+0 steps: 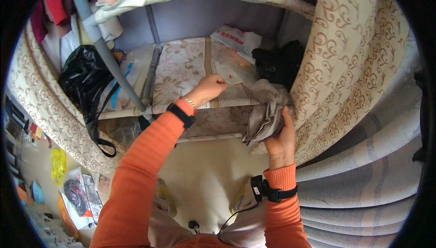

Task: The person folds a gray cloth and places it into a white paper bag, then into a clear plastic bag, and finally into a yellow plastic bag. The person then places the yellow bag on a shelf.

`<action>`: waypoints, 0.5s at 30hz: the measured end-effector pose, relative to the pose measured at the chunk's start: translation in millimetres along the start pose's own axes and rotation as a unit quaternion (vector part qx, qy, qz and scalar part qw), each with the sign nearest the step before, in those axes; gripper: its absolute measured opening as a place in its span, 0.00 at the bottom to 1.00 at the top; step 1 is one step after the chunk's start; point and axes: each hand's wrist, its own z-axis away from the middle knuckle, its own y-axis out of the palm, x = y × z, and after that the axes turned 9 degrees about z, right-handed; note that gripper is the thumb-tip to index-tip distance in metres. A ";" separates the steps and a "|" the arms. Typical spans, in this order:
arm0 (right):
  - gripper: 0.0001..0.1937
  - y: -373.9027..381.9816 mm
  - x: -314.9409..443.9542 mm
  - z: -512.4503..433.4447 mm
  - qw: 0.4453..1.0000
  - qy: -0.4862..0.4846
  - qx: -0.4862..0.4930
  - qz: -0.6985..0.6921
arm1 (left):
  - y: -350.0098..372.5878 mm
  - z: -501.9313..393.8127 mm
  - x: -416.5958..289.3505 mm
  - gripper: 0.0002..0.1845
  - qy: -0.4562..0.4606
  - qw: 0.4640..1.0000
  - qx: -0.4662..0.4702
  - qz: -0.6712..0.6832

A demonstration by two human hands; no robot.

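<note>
My right hand grips a bundled grey-brown cloth item in front of the shelf, close to the right curtain. The bundle is folded and partly blurred, so I cannot tell what garment it is. Over the front part of the floral-covered shelf hangs my left hand, its fingers curled in and nothing visible in them. Behind the bundle lies a black fabric item. A white plastic bag with red writing rests farther back, beside a clear plastic package.
Grey tubes frame the shelf. A black bag with a dangling strap hangs at left. Patterned curtains flank the opening. Grey cushioned upholstery is at right. A yellow plastic bag and packages lie on the tiled floor.
</note>
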 end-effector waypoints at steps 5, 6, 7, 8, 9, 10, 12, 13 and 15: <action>0.18 -9.5 27.3 -11.5 0.996 -0.070 -0.035 -0.040 | 49.7 -73.6 21.5 0.27 0.057 0.932 -0.032 -0.356; 0.19 -10.7 30.3 -11.8 0.996 -0.067 -0.032 -0.047 | 54.3 -81.8 21.7 0.28 0.042 0.919 -0.030 -0.391; 0.20 -11.7 33.0 -12.3 0.996 -0.065 -0.037 -0.051 | 57.6 -88.8 20.6 0.28 0.047 0.912 -0.040 -0.405; 0.20 -12.4 34.7 -12.9 0.996 -0.058 -0.040 -0.053 | 58.9 -95.1 18.5 0.28 0.045 0.907 -0.044 -0.417; 0.20 -12.9 35.8 -13.5 0.996 -0.052 -0.052 -0.053 | 59.0 -100.2 16.1 0.28 0.045 0.899 -0.055 -0.433; 0.20 -13.3 36.7 -14.8 0.996 -0.041 -0.054 -0.058 | 59.8 -103.5 14.4 0.30 0.059 0.900 -0.054 -0.429; 0.20 -13.2 37.9 -18.0 0.997 -0.042 -0.043 -0.045 | 59.9 -108.6 11.7 0.25 0.048 0.884 -0.017 -0.465; 0.19 -12.7 38.3 -19.8 0.998 -0.039 -0.033 -0.041 | 59.8 -110.0 11.1 0.23 0.044 0.875 0.000 -0.482; 0.19 -11.7 38.9 -22.2 0.998 -0.025 -0.012 -0.048 | 59.6 -109.6 11.3 0.11 0.029 0.852 -0.023 -0.522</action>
